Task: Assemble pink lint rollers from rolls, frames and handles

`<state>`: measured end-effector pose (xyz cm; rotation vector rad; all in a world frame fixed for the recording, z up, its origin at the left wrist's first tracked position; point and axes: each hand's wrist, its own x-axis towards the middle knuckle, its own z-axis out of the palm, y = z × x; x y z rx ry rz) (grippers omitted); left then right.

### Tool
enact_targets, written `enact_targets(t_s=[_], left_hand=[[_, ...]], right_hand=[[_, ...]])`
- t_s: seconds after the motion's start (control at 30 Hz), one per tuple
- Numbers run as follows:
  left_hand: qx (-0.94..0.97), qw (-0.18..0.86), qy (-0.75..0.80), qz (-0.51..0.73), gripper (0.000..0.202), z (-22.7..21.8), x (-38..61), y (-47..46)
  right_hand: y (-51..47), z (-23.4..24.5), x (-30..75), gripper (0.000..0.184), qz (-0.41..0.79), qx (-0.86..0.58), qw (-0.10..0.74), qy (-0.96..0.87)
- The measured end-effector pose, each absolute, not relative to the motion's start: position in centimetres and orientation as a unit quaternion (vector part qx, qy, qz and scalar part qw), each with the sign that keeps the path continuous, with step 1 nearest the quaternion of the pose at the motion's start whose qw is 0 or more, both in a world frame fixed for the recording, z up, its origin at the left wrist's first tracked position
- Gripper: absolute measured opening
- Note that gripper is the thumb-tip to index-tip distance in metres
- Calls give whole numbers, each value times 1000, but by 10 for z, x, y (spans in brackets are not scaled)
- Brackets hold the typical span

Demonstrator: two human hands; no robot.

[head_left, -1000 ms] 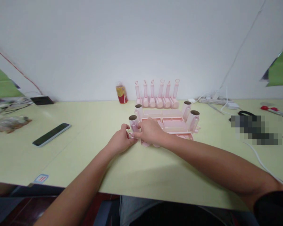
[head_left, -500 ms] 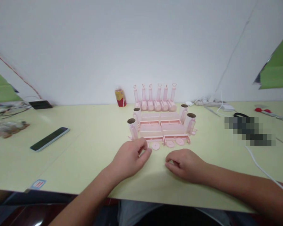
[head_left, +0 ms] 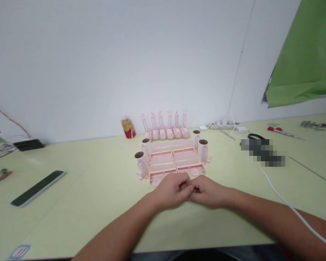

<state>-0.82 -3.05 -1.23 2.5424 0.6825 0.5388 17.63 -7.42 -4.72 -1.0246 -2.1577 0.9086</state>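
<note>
My left hand [head_left: 175, 190] and my right hand [head_left: 208, 191] rest together near the front of the table, their curled fingertips touching. Both are closed, and no object shows in either. Just beyond them lie pale pink plastic trays [head_left: 186, 156] in rows, with flat pink discs [head_left: 195, 172] at their front, partly hidden by my hands. White cardboard tubes [head_left: 203, 150] with brown insides stand at both sides of the trays, small pink cylinders leaning on them. Behind is a row of several pink pieces [head_left: 169, 132] with upright stems and looped tops.
A red and yellow packet [head_left: 128, 128] stands by the wall. To the left lie a dark-screened phone [head_left: 38, 189] and a black box [head_left: 28, 144]. On the right are a power strip [head_left: 222, 125], red-handled scissors [head_left: 285, 132] and a white cable [head_left: 278, 197] crossing over my right forearm.
My hands were apart and have come together until their fingers touch. The camera view has turned to the right. The pink pieces stay in place on the table.
</note>
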Motion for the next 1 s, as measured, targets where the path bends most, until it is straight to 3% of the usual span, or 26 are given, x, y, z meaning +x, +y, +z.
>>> enact_targets(t_s=[0.27,1.0], left_hand=[[895,288,243,240,20,-25,-14,-28],[882,305,258,250,27,-23,-12,-32]], right_hand=[[-75,-52,179,18,345,-393,256,-813],[-81,-42,181,11,340,-389,233,-824]])
